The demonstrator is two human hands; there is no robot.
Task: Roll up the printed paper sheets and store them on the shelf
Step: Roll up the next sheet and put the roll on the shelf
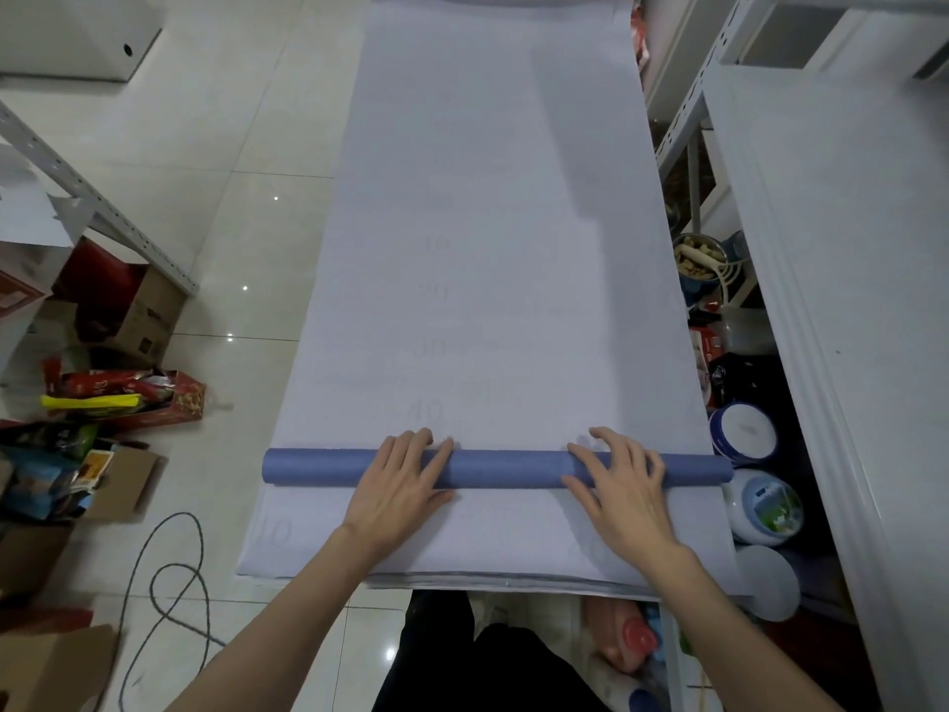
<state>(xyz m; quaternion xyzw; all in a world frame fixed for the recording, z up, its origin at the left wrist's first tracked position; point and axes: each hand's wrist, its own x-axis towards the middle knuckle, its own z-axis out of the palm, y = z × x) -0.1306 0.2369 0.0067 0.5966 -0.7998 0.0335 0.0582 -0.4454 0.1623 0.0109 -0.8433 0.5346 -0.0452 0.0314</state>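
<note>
While most of the paper sheet (493,223) lies flat, only a short roll (508,469) is formed; shelving looks not yet begun. Left hand (405,475) and right hand (621,480) rest on the roll, fingers straight and spread, pressing, not gripping.

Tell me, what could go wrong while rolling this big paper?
The left hand and right hand press near the middle of the roll, so its free ends may wind crooked. Much of the sheet lies unrolled ahead and could crease. The right end sits close to the tubs and might bump them.
</note>
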